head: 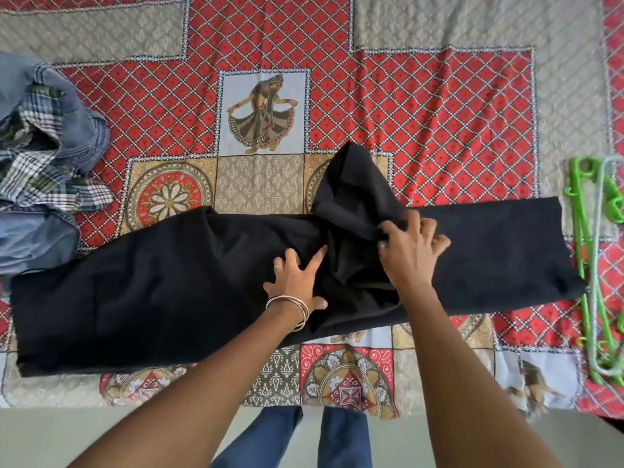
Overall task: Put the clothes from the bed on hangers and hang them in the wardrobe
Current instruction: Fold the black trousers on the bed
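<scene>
A long black garment (152, 292) lies stretched across the patterned bed cover (439, 113), with a bunched fold rising near its middle. My left hand (297, 282) rests flat on the cloth, fingers spread, just left of that fold. My right hand (412, 248) lies on the fold's right side, its fingertips curled into the bunched black fabric. Green and pale plastic hangers (594, 265) lie at the bed's right edge, apart from both hands.
A heap of clothes (37, 153), blue denim and a checked shirt, sits at the bed's left side. The bed's near edge runs along the bottom, with my legs in blue trousers (341, 437) and pale floor below it.
</scene>
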